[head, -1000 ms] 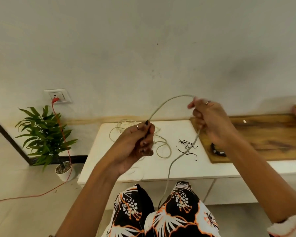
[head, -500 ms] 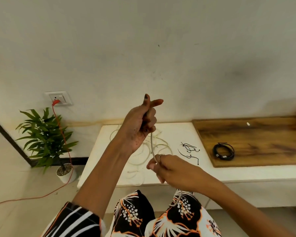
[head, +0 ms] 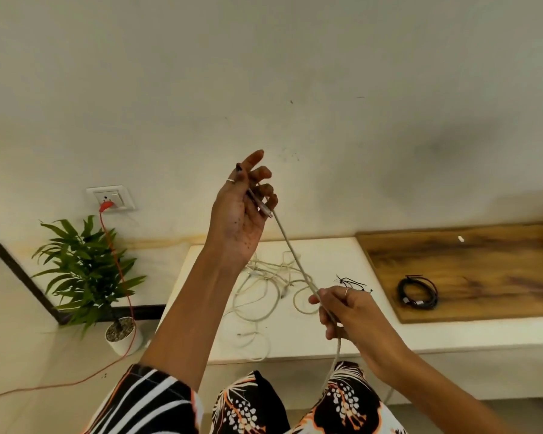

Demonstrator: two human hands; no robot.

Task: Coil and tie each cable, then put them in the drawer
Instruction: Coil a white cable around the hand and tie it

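I am sitting at the white table (head: 295, 343) that fills the lower middle of the frame, with the wooden board (head: 483, 264) on its right part. I judge I am starting the coil on one pale cable (head: 290, 249): no loop is hanging from my hands yet, so the coiling is barely begun.

That cable is running taut on a slant, from my left hand (head: 242, 211) at centre frame down and right to my right hand (head: 345, 311), then dropping below the table edge toward my lap. Its plug end is pointing up and left, lying across my left palm, with my lower fingers curling round it and the upper ones spread loose. My right hand is closing round the cable lower down.

The next move, I think, calls for bringing my right hand up to the left to lay in a first loop.

More pale cables (head: 264, 289) are lying tangled on the table, untied. One black coil (head: 417, 291) is sitting on the board. Small black ties (head: 353, 281) are lying just beyond my right hand.
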